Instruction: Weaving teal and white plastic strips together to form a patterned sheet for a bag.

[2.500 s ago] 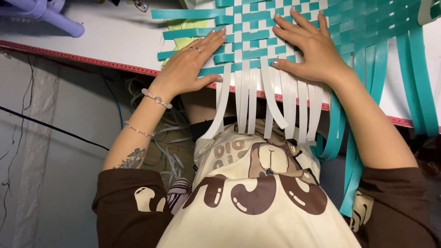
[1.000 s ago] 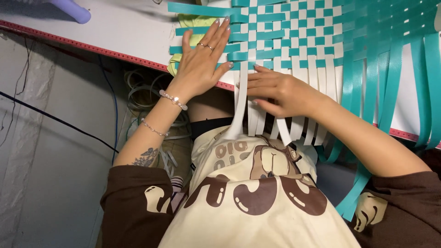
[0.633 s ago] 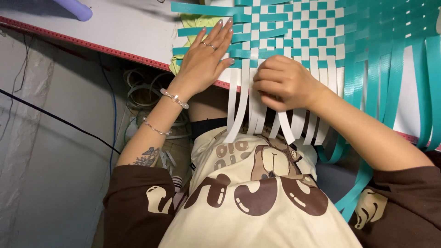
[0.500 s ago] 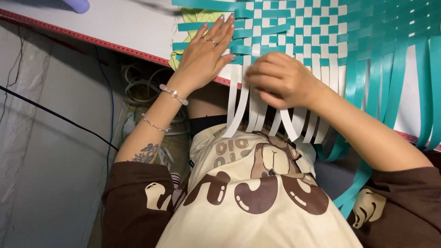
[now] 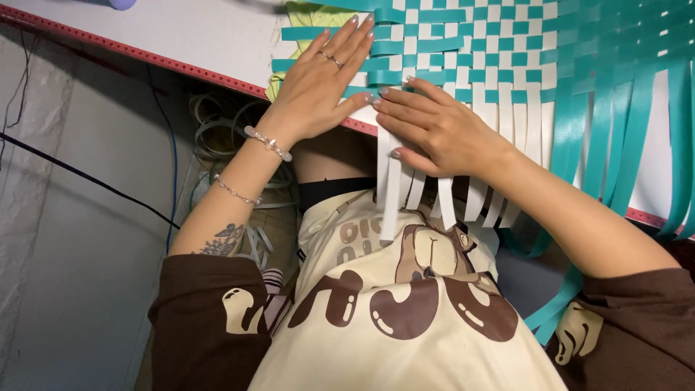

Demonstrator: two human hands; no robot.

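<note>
The left hand (image 5: 315, 90) is kept spread flat on the teal and white woven mat (image 5: 463, 51) at the table (image 5: 181, 36) edge, while the right hand (image 5: 441, 130), at its 3 o'clock, has been opened flat over the white strips (image 5: 394, 192).

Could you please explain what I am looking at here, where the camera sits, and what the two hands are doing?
There is no machine: a person works with bare hands, filmed by one camera worn on their head, looking down over their chest. On a white table with a red edge lies a woven mat of teal and white strips. The left hand, with rings and a bead bracelet, lies flat on the mat's left edge. The right hand lies flat on the white strips where they hang over the table edge toward the lap. Neither hand grips anything; the fingers are spread and pressing. Loose teal strips hang on the right, and cables show below the table.
</note>
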